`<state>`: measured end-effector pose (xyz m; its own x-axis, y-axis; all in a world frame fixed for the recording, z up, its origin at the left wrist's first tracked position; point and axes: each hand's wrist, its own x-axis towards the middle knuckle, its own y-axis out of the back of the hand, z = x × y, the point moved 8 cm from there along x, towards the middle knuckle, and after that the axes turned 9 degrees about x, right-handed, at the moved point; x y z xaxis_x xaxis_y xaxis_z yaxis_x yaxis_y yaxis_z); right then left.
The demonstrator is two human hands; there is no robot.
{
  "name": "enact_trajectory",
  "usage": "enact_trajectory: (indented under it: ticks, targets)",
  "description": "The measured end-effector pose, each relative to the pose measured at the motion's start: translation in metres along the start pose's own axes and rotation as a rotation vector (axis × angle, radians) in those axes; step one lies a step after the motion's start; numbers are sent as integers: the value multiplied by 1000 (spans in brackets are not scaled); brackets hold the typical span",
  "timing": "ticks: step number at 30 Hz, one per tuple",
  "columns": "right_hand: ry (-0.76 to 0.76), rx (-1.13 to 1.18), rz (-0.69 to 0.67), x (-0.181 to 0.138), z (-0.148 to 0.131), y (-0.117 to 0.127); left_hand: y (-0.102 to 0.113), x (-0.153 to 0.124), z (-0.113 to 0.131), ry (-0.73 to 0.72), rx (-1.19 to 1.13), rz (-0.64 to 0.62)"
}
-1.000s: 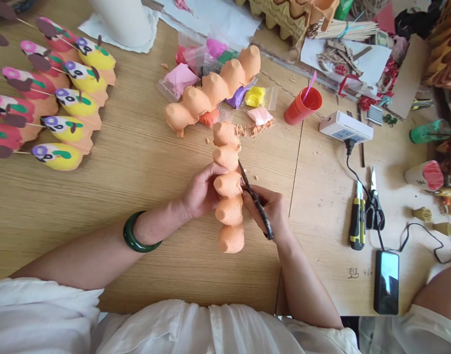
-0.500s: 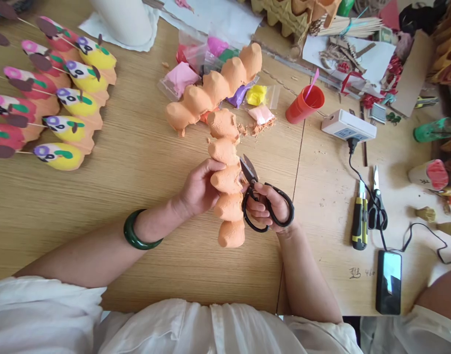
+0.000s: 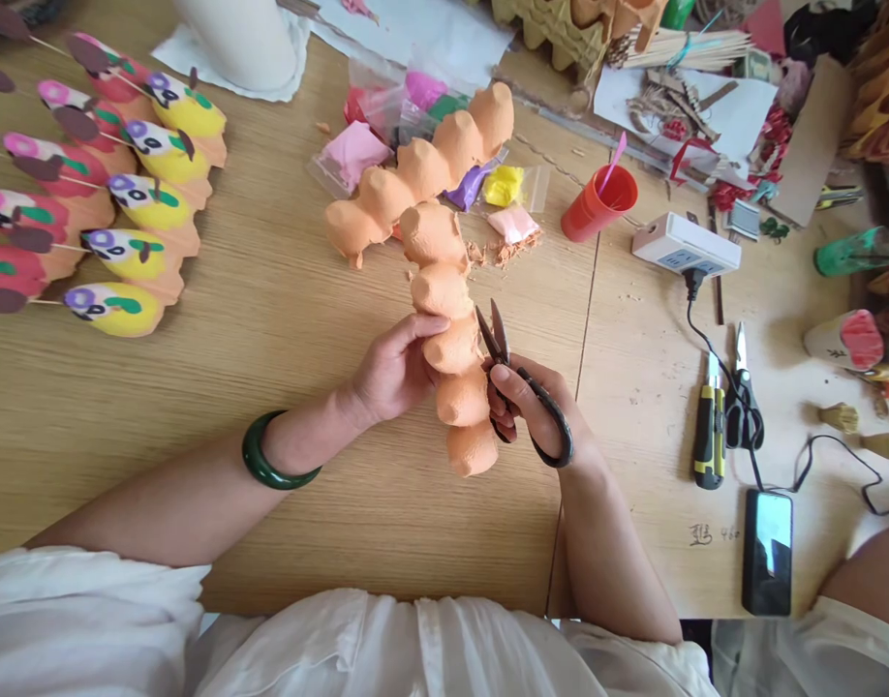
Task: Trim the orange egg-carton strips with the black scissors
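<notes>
My left hand (image 3: 393, 373) is wrapped round the middle of an orange strip of egg-carton cups (image 3: 448, 329), which it holds above the wooden table (image 3: 285, 319). My right hand (image 3: 536, 411) grips black scissors (image 3: 521, 382) by their loops. The blades are slightly apart and point up beside the strip's right edge. A second orange cup strip (image 3: 422, 174) lies on the table just behind, touching the top of the held one.
Painted yellow and pink cup figures on sticks (image 3: 125, 184) lie at the left. Bags of coloured clay (image 3: 386, 126), a red cup (image 3: 597, 203), a power strip (image 3: 684, 247), a utility knife (image 3: 707, 436), small scissors (image 3: 742, 397) and a phone (image 3: 768, 552) sit behind and to the right. Another person's arm (image 3: 866, 581) shows at the bottom right.
The scissors left the strip's edge, turned so their loops show, and now point up with blades apart. The held strip has tilted, its lower end swinging right.
</notes>
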<state>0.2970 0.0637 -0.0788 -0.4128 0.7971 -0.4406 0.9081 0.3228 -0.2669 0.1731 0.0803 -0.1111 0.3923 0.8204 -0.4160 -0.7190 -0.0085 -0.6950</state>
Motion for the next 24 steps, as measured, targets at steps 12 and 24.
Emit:
enact_trajectory:
  ticks: [12, 24]
  targets:
    - [36, -113, 31, -7, -6, 3, -6, 3, -6, 112, 14, -90]
    - [-45, -49, 50, -5, 0, 9, -14, 0, -5, 85, -72, -116]
